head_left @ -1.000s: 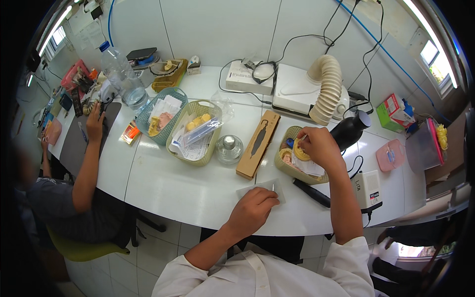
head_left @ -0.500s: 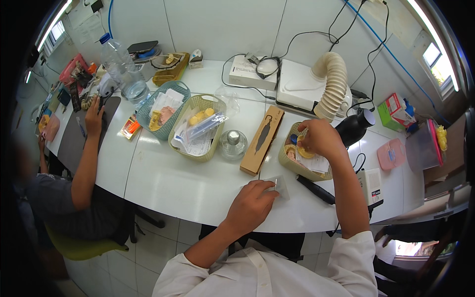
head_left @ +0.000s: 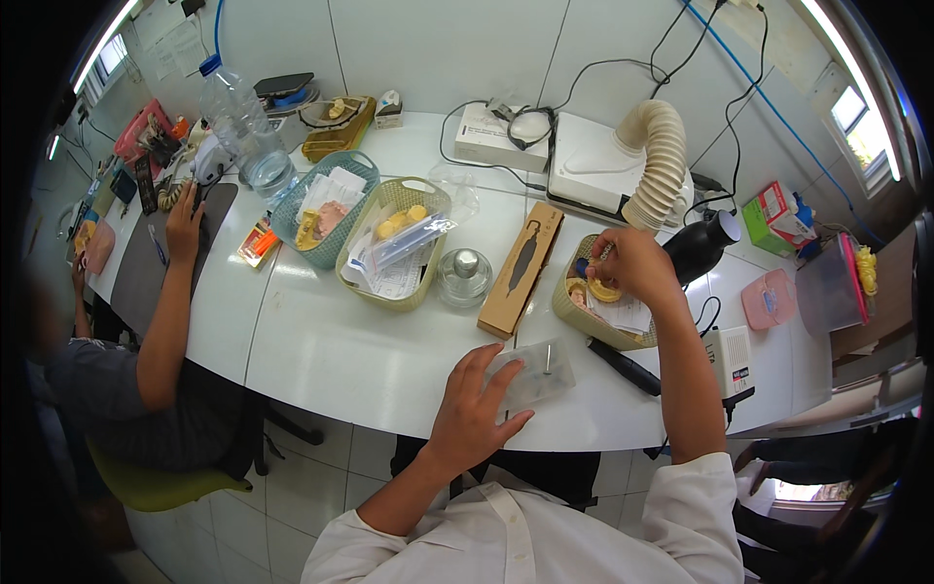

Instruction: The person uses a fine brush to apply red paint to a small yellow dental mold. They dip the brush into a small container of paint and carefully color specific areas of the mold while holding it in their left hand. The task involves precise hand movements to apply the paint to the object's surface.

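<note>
My left hand (head_left: 472,404) is over the table's front part with its fingers apart. Its fingertips lie at the left edge of a clear, flat plastic box (head_left: 537,378), which has a small metal piece (head_left: 548,357) in or on it. Over a pale green basket (head_left: 637,340) at the right, my right hand (head_left: 637,268) has its fingers pinched together. What they hold, if anything, is hidden. Beneath those fingertips sits a yellow dental cast (head_left: 604,292), with a pinkish cast (head_left: 578,292), a dark blue round piece (head_left: 582,266) and papers around it.
A long cardboard box (head_left: 520,273), a glass jar (head_left: 464,279) and a black-handled tool (head_left: 624,366) surround my hands. Left of these are another green basket (head_left: 391,301) and a blue-green basket (head_left: 325,255). A ribbed hose (head_left: 654,165) stands behind. A co-worker's hand (head_left: 183,229) rests far left.
My left hand has shifted slightly left and its fingers have spread, uncovering more of the plastic box. My right hand stays over the basket, its fingers a little lower.
</note>
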A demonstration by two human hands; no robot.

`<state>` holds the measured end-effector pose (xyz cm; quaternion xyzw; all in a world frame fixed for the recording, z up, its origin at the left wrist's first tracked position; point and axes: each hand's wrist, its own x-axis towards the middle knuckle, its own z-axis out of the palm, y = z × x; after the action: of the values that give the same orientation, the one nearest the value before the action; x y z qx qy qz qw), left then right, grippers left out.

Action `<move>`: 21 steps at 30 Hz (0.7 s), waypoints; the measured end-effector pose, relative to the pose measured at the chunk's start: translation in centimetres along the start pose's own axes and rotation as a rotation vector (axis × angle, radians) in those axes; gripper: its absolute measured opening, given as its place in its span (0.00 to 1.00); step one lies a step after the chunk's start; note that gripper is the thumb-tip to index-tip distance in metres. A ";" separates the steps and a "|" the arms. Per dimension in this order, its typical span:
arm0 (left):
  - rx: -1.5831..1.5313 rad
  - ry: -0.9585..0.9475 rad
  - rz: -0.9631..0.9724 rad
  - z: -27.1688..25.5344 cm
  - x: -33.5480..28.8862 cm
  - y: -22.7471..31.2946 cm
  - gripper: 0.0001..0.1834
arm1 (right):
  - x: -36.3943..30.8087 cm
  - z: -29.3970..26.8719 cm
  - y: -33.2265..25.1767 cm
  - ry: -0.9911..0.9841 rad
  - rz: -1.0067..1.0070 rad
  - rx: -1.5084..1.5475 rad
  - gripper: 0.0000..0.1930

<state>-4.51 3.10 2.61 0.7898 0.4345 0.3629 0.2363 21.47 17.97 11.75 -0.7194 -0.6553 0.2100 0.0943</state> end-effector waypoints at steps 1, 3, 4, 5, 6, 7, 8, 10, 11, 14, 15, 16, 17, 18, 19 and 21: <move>-0.014 -0.014 -0.013 0.1 -0.1 0.0 0.35 | -0.1 0.0 0.3 0.002 -0.005 -0.002 0.13; -0.034 -0.033 -0.045 0.2 -0.3 -0.4 0.38 | -0.2 0.1 0.6 -0.008 -0.005 0.046 0.13; -0.042 -0.037 -0.047 0.2 -0.3 -0.5 0.38 | -0.3 0.0 1.0 -0.018 0.008 0.096 0.14; -0.052 -0.042 -0.050 0.4 -0.4 -0.7 0.39 | -0.6 0.0 1.1 -0.030 0.023 0.146 0.14; -0.063 -0.048 -0.052 0.4 -0.5 -0.8 0.39 | -0.9 0.0 1.1 -0.016 0.027 0.143 0.14; -0.064 -0.047 -0.052 0.4 -0.5 -0.8 0.39 | -1.3 -0.1 0.9 -0.001 0.030 0.141 0.14; -0.064 -0.047 -0.050 0.3 -0.5 -0.8 0.39 | -1.9 -0.2 0.8 0.014 0.034 0.139 0.14; -0.065 -0.049 -0.049 0.3 -0.5 -0.7 0.39 | -3.5 -0.2 0.7 0.190 -0.013 -0.001 0.13; -0.062 -0.048 -0.048 0.3 -0.6 -0.8 0.39 | -4.5 0.0 0.5 0.280 -0.041 -0.069 0.13; -0.049 -0.048 -0.059 0.2 -0.6 -0.8 0.39 | -9.2 1.6 -1.2 0.385 -0.275 0.061 0.13; -0.038 -0.053 -0.064 0.2 -0.7 -0.7 0.40 | -10.8 3.1 -1.7 0.296 -0.406 0.079 0.13; -0.044 -0.055 -0.066 0.3 -0.6 -0.5 0.40 | -12.3 4.1 -2.2 0.195 -0.446 0.039 0.13; -0.043 -0.057 -0.064 0.3 -0.5 -0.3 0.40 | -12.9 5.7 -1.6 0.128 -0.475 0.015 0.12; -0.038 -0.054 -0.064 0.4 -0.4 -0.3 0.40 | -13.2 7.2 -1.3 0.119 -0.501 0.012 0.11; -0.040 -0.056 -0.070 0.6 -0.6 -0.3 0.40 | -13.3 8.6 -0.6 0.139 -0.521 0.046 0.10; -0.034 -0.027 -0.060 0.7 -0.6 -0.5 0.40 | -13.0 9.9 0.3 0.203 -0.591 0.099 0.08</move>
<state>-4.46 2.75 1.62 0.7771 0.4485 0.3523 0.2661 16.88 3.75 5.12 -0.5096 -0.8123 0.1319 0.2511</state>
